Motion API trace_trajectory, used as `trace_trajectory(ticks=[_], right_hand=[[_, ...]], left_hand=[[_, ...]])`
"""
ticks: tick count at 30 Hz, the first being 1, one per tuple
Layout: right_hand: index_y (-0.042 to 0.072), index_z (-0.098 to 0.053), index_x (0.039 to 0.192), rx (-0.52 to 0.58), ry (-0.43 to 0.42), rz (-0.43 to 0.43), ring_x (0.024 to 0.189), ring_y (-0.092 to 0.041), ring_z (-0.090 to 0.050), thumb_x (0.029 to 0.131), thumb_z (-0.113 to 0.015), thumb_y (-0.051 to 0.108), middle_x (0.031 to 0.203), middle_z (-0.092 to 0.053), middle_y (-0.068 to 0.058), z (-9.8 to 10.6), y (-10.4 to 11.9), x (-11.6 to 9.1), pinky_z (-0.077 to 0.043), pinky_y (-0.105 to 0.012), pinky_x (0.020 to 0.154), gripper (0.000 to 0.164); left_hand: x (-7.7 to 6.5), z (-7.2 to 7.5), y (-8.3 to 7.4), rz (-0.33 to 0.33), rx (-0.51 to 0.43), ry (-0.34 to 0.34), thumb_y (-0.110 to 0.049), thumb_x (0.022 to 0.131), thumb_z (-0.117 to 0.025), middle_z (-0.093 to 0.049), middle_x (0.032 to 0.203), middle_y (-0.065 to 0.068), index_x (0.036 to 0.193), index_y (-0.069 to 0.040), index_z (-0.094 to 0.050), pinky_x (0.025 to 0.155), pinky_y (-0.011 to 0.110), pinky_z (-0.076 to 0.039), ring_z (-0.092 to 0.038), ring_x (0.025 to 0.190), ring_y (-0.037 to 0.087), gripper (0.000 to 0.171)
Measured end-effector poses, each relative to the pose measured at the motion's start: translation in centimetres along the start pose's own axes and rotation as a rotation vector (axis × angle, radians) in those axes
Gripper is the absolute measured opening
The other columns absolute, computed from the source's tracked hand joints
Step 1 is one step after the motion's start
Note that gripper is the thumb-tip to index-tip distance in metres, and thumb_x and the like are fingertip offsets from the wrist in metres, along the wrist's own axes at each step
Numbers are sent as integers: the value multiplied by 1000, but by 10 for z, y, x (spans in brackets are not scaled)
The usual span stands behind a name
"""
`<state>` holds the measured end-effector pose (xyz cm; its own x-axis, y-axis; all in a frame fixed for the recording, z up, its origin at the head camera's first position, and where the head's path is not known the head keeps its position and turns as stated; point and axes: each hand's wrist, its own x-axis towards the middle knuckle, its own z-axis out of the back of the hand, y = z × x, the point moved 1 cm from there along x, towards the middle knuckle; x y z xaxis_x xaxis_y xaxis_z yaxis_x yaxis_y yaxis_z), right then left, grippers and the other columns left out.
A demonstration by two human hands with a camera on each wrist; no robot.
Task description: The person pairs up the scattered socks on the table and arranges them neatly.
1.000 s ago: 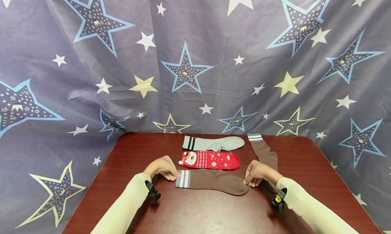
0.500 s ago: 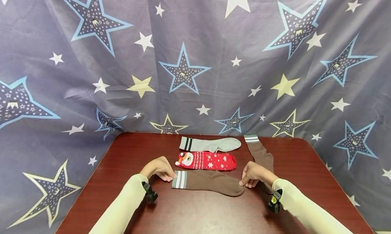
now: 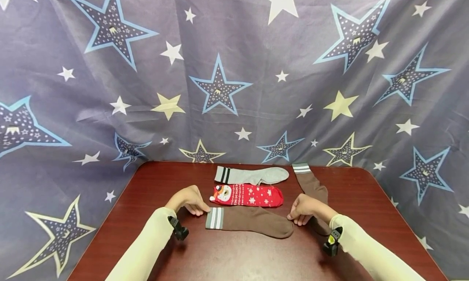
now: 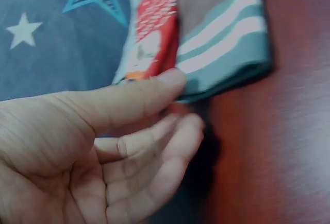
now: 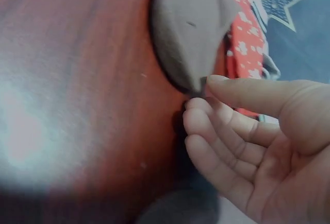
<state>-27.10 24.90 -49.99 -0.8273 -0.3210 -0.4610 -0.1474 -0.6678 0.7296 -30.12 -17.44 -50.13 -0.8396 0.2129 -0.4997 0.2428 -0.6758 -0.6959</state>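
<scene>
A brown sock [image 3: 253, 220] with a grey-green, white-striped cuff lies flat across the table, cuff to the left. My left hand [image 3: 191, 200] is at the cuff's far corner. In the left wrist view the thumb [image 4: 149, 95] touches or nearly touches that corner, while the loosely bent fingers stand apart from it. At the toe end, my right hand [image 3: 307, 209] pinches the edge of the sock between thumb and forefinger, the fabric [image 5: 191, 54] drawn to a point there. Behind it lies a red patterned sock [image 3: 249, 195], then a light grey sock [image 3: 256, 175] with black stripes.
A second brown striped sock [image 3: 311, 183] lies slantwise at the back right, partly hidden behind my right hand. The dark red wooden table [image 3: 234, 256] ends at a star-patterned curtain [image 3: 183, 69]. Small black cameras [image 3: 178, 229] sit on both wrists.
The head view shifts slightly. My left fingertips, earlier overlapping the cuff, now sit just at its corner. The right hand stays at the toe, and the socks keep their places.
</scene>
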Motion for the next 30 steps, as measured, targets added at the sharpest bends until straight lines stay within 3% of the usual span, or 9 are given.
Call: trace_trajectory(ticks=[4,7,10,13,17,21,25,30], right_hand=[[-8,-72,90,60,1,13,54,-11,-64,90,-71,11,63,-69,-5,17,2,-1,-58,-27,54,19],[-8,-71,98,92,-4,28,57,-12,-66,93,-66,12,66,-70,-5,35,6,-2,-58,-27,56,22],[-8,-70,107,134,-3,57,64,-12,-69,96,-61,13,74,-74,-7,55,10,-4,-61,-30,63,26],[-10,-66,116,180,2,97,71,-13,-71,101,-55,15,85,-77,-11,73,13,-7,-63,-34,73,31],[-9,-64,119,226,-22,123,79,-16,-74,105,-50,16,94,-77,-13,94,16,-9,-63,-37,79,32],[-6,-62,121,256,-53,104,86,-16,-75,106,-50,16,93,-78,-5,111,16,-12,-62,-36,81,29],[-12,-53,133,269,-60,96,90,-12,-73,107,-46,15,95,-77,2,124,14,-14,-61,-30,81,38],[-15,-38,146,274,-66,78,98,-7,-69,109,-42,17,110,-74,0,136,2,-15,-57,-37,98,50]], left_hand=[[3,12,-13,-60,-28,-64,-11,86,-77,-68,58,3,82,7,-75,57,29,-61,-64,52,9,19],[12,13,-25,-138,-148,-66,-12,92,-66,-71,65,5,97,14,-72,62,29,-62,-67,57,9,27],[23,5,-41,-197,-302,-23,-14,96,-62,-77,84,15,116,16,-66,72,31,-64,-73,70,13,37],[32,-9,-60,-222,-448,43,-15,100,-59,-72,114,28,128,15,-59,92,39,-61,-77,94,26,41],[41,-33,-87,-238,-600,149,-16,107,-49,-53,141,34,142,12,-47,111,48,-49,-63,124,40,45],[52,-58,-112,-248,-710,228,-18,109,-42,-48,148,32,147,9,-43,116,47,-43,-54,135,41,47],[65,-82,-131,-226,-829,280,-17,108,-40,-45,150,32,150,10,-39,119,49,-39,-46,140,44,49],[76,-111,-147,-193,-918,346,-18,108,-37,-38,154,34,152,12,-31,123,51,-33,-38,146,45,54]])
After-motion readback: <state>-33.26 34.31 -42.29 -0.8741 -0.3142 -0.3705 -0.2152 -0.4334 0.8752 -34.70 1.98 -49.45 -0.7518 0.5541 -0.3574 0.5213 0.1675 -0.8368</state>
